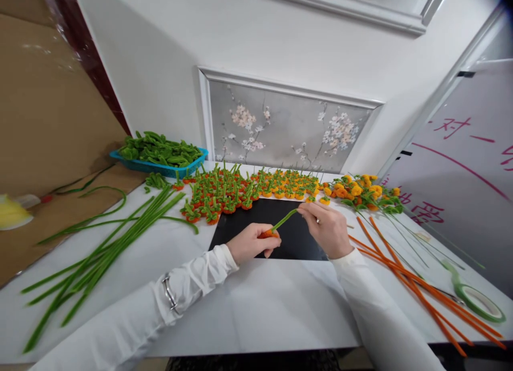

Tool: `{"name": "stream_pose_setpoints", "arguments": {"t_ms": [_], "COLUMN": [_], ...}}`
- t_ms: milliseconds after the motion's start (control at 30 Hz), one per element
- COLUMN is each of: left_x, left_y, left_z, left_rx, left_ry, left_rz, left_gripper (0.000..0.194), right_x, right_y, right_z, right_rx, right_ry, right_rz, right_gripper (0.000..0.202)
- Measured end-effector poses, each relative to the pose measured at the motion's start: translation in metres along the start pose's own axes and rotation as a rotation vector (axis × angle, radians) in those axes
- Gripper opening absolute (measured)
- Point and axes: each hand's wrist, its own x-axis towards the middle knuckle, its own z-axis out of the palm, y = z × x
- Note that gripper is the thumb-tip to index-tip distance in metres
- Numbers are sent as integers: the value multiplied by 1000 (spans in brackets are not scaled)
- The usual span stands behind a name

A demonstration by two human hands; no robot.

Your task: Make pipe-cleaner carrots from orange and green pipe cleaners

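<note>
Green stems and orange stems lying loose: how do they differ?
The green stems slant towards the lower left; the orange stems slant towards the lower right.
The green stems form a denser bundle than the orange stems.
Both are long and thin, with pieces crossing on the white tabletop.

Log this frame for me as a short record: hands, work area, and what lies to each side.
left hand: pinches small orange piece
right hand: pinches far end of green strip rising from that piece
under hands: black mat on white table
behind mat: rows of orange and yellow flower pieces
left side: loose green stems, blue tray of green pieces
right side: orange stems, green tape roll
</note>
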Motion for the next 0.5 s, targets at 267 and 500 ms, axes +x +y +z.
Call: {"name": "stream_pose_setpoints", "arguments": {"t_ms": [267, 500], "left_x": [3, 5], "left_y": [5, 3], "left_z": [-6, -11], "left_rx": [-129, -246], "left_ry": [45, 49], "left_rz": [-144, -194], "left_gripper": [8, 12], "right_x": [1, -2], "right_y": [11, 21], "right_z": [-11, -16], "right_rx": [-71, -135], "right_ry": [77, -184], "right_rz": [6, 10], "right_gripper": [22, 18]}}
